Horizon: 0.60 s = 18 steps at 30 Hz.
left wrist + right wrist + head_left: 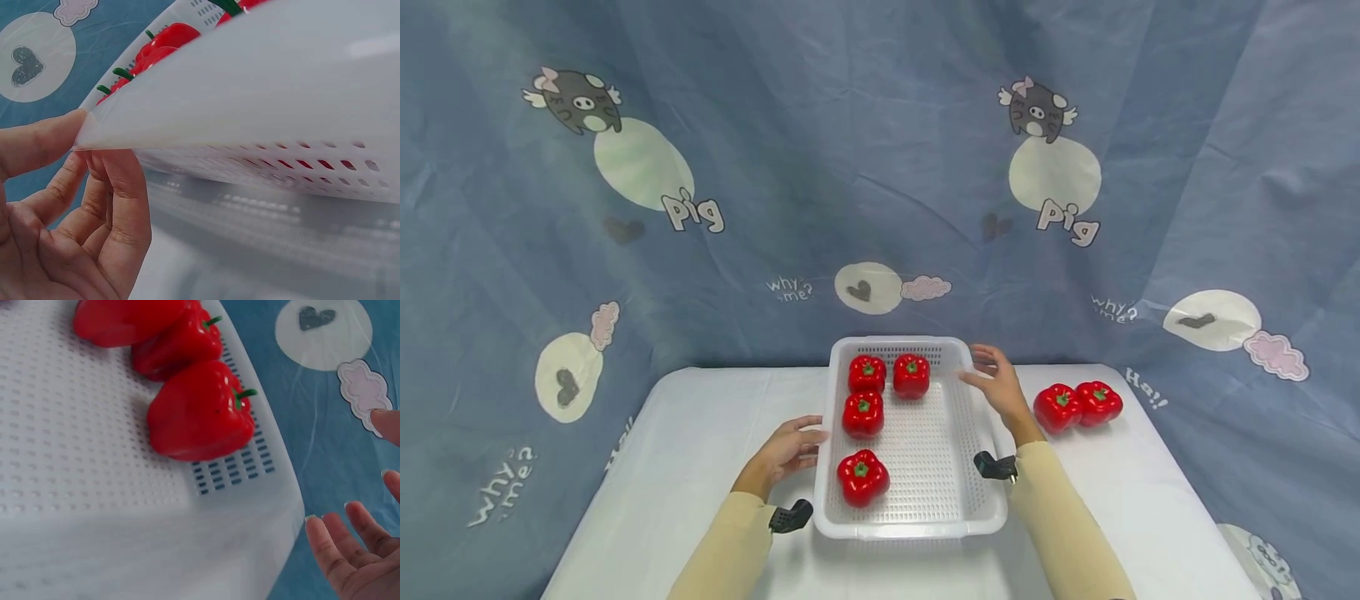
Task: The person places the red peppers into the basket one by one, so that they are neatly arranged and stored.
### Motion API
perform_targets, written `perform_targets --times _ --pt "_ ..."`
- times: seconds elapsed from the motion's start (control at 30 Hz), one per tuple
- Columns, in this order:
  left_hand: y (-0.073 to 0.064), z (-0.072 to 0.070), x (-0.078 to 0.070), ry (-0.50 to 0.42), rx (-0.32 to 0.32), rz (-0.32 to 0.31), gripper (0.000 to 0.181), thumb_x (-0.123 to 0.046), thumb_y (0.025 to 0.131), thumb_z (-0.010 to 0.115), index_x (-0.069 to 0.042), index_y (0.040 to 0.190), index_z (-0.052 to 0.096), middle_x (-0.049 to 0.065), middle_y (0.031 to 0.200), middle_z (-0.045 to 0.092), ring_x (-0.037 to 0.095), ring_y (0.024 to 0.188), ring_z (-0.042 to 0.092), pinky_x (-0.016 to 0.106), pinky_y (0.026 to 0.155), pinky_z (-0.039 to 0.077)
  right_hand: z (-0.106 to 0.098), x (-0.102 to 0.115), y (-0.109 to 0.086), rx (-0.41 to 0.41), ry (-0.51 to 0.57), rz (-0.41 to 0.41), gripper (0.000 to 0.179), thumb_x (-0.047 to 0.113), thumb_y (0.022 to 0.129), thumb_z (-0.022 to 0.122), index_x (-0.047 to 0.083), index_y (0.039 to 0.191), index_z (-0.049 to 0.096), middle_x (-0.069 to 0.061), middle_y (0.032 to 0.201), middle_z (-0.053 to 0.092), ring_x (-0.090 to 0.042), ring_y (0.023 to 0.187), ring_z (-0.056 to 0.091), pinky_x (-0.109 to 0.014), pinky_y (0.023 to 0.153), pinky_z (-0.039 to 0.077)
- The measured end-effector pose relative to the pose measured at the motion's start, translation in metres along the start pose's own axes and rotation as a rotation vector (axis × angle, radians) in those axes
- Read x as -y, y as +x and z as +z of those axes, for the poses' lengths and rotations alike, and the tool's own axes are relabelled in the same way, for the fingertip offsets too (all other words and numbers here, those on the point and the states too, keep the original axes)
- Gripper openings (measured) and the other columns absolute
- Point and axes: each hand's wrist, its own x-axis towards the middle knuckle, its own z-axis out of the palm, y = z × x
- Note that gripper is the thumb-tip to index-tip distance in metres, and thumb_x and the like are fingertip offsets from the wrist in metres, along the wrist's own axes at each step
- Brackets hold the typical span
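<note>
A white perforated plastic basket [925, 529] stands on the table, with several red bell peppers [862, 478] inside, mostly along its left side and far end. My left hand [788, 448] is at the basket's left side. In the left wrist view its thumb lies on the rim and its fingers curl beneath, pinching the basket wall [250, 94]. By the far right corner is my right hand [997, 385], fingers spread and loosely bent, holding nothing. The right wrist view shows its fingertips [315, 528] close beside the rim; whether they touch it I cannot tell.
Two more red bell peppers [1078, 405] lie side by side on the white tabletop [700, 450], right of the basket. A blue curtain [880, 167] with pig prints hangs behind the table. Each wrist carries a small black device [792, 517].
</note>
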Motion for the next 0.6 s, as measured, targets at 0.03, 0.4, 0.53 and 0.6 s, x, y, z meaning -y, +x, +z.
perform_targets --times 0.03,0.4,0.53,0.6 --pt "0.001 0.0 0.0 0.001 -0.011 -0.007 0.047 -0.008 0.089 0.064 0.001 0.133 0.05 0.018 0.115 0.064 0.024 0.092 0.065 0.041 0.081 0.057 -0.002 0.0 -0.001 0.0 0.009 -0.007 0.061 0.009 0.086 0.07 0.005 0.14 0.042 -0.019 0.143 0.04 -0.036 0.133 0.04 -0.053 0.106 0.038" --pt "0.004 0.0 0.002 -0.011 -0.027 -0.013 0.044 -0.006 0.089 0.064 0.001 0.131 0.052 0.015 0.11 0.067 0.023 0.088 0.066 0.041 0.08 0.058 -0.024 -0.009 -0.017 -0.015 0.058 0.027 0.058 0.008 0.09 0.066 0.003 0.141 0.039 -0.022 0.144 0.038 -0.038 0.133 0.039 -0.052 0.108 0.036" --pt "0.004 0.0 0.003 -0.011 -0.032 -0.022 0.045 -0.006 0.089 0.064 0.0 0.132 0.051 0.016 0.112 0.066 0.023 0.09 0.066 0.041 0.08 0.058 -0.032 -0.011 -0.023 -0.043 0.065 0.035 0.059 0.01 0.09 0.067 0.004 0.141 0.039 -0.021 0.143 0.038 -0.037 0.134 0.039 -0.052 0.108 0.035" --pt "0.004 0.0 0.003 -0.011 -0.031 -0.024 0.046 -0.006 0.089 0.064 0.001 0.133 0.051 0.017 0.114 0.065 0.024 0.09 0.066 0.041 0.08 0.058 -0.036 -0.013 -0.024 -0.06 0.073 0.029 0.059 0.009 0.089 0.067 0.003 0.141 0.039 -0.02 0.142 0.039 -0.036 0.134 0.039 -0.051 0.109 0.035"
